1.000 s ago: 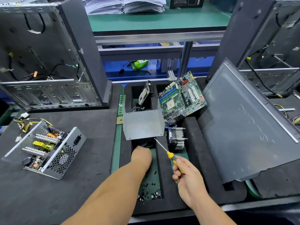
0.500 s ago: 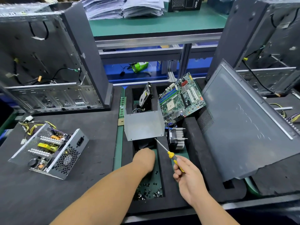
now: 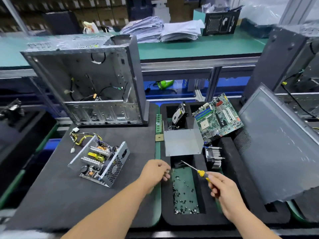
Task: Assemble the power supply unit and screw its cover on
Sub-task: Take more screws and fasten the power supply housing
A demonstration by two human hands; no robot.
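The left hand's fingers are curled in at the left rim of the screw bin; they look pinched on something small, likely a screw, but I cannot tell for sure. That hand hangs just over the foam lip, its forearm running back to the near edge of the bench. The right hand is clenched round the yellow handle of a screwdriver, whose shaft slants up and left over the far end of the bin, tip in the air.

The unit sits toward the bench's left side, well apart from both hands, still open on top: coils, heatsinks and board all show, and its wires trail toward the far left. The grey cover lies in the foam tray just beyond the bin, not on the unit. So, as I judge it, little is done: the cover must go on first, then the screws driven.
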